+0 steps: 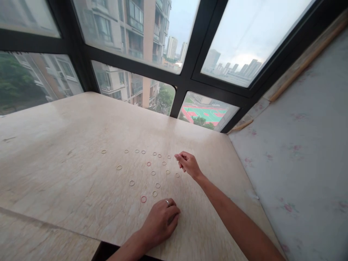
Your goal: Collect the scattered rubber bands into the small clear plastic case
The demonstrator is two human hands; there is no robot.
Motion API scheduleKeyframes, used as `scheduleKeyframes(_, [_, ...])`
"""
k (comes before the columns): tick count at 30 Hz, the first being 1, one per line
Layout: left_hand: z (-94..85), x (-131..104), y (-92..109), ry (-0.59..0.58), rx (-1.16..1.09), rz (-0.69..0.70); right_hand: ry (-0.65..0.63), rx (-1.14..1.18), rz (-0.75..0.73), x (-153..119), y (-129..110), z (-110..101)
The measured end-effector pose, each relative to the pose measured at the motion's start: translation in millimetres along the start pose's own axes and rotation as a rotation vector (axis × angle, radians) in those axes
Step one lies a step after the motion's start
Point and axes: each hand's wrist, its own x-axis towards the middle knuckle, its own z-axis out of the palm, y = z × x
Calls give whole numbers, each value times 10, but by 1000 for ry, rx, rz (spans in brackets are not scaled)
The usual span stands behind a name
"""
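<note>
Several thin, small rings lie scattered flat on the marble-patterned surface, most of them pale or yellowish. Two are reddish: a pink ring (143, 199) close to my left hand and a smaller red ring (148, 164) farther back. My right hand (188, 165) is closed in a pinch just above the surface, right of a pale ring (169, 157). Whatever its fingertips hold, if anything, is too small to make out. My left hand (162, 222), wearing a silver finger ring (168, 203), rests near the front edge with curled fingers. Its palm is hidden.
The marble-patterned surface (67, 127) runs back to dark-framed windows (187, 78). A wall with floral paper (293, 152) borders it on the right. Below the front edge there is a dark gap (104, 250) beside my left forearm.
</note>
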Motion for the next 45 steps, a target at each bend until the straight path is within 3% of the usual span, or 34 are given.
scheduleKeyframes(4, [-1,7,-18,-6,0,8,78,346,107,-387,121,-224])
scheduleKeyframes(8, [-18,16,-12,-10,14,20,176,502,231,-861,304,-552])
scheduleKeyframes(14, [-35,51,1,-19,39,37,286,473,416,-1605,668,-1102])
scheduleKeyframes(19, [-36,67,-17,-2,41,60,255,356,540,-2014,906,-1313])
scheduleKeyframes(25, [-24,67,-53,32,45,74,216,211,584,-2118,949,-1333])
scheduleKeyframes(30, [-22,73,-59,53,44,88,93,38,605,-2043,842,-1393])
scheduleKeyframes(35, [-30,70,-46,30,22,69,162,23,575,-2074,721,-1421])
scheduleKeyframes(41, [-61,59,11,-1,-32,23,-33,-5,335,-2329,701,-960])
scheduleKeyframes(45, [-172,73,67,-28,-183,-63,-33,-25,217,-2479,770,-620])
